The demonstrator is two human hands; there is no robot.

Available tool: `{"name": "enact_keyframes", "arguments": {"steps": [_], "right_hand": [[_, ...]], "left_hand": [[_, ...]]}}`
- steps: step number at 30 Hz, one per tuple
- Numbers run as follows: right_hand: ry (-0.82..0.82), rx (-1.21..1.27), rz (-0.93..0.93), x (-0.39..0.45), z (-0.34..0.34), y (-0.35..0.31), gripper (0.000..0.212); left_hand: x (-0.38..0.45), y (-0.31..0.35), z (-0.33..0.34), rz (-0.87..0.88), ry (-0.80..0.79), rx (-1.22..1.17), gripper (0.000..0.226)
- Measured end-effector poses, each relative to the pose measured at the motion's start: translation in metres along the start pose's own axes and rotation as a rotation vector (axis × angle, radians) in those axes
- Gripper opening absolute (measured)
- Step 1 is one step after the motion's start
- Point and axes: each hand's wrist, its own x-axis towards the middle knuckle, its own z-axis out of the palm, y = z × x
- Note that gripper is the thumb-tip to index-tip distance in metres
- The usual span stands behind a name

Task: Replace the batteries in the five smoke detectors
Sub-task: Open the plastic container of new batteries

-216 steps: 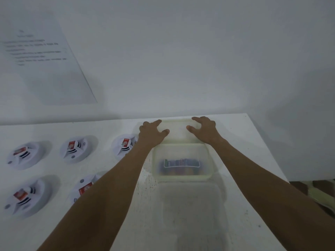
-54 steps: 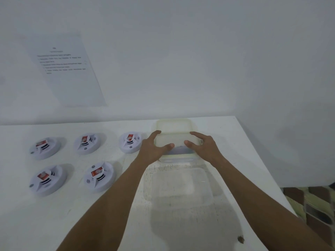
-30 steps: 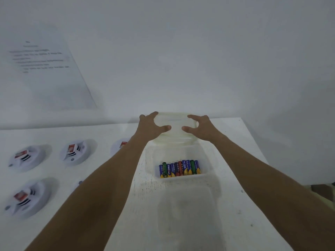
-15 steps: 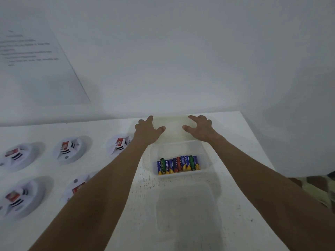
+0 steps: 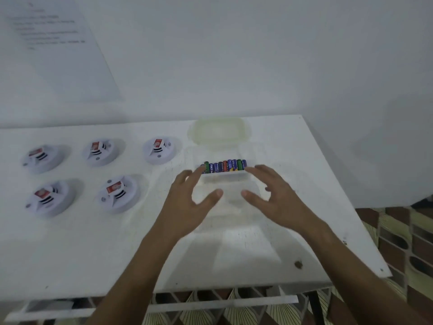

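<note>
Hands: left (image 5: 187,202) and right (image 5: 276,198), fingers spread, gripping nothing, poised over clear box (image 5: 225,179). Batteries (image 5: 225,166): row inside box, far side. Lid (image 5: 219,132): behind box. Detectors (image 5: 117,195): five, left on table (image 5: 82,249).

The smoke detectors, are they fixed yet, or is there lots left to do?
Hardly started. Done: the lid is off and lies behind the battery box, so the batteries show. In hand: nothing yet; the left hand and right hand hover open over the box. Left: all five smoke detectors sit on the table, apparently untouched.
</note>
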Motion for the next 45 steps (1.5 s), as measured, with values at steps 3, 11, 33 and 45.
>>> {"name": "enact_keyframes", "arguments": {"steps": [3,11,33,45], "right_hand": [[-0.034,0.028,0.075,-0.031,0.009,0.008,0.085],[-0.054,0.139,0.134,-0.052,0.03,0.024,0.095],[0.097,0.293,0.108,-0.005,0.031,0.036,0.098],[0.085,0.214,0.142,0.008,0.023,0.034,0.104]], "left_hand": [[-0.037,-0.01,0.009,-0.095,-0.017,-0.017,0.098],[-0.056,-0.032,0.037,-0.204,0.021,-0.136,0.125],[0.001,-0.026,0.038,-0.207,0.038,-0.231,0.129],[0.014,-0.021,0.034,-0.231,0.033,-0.179,0.122]]}}
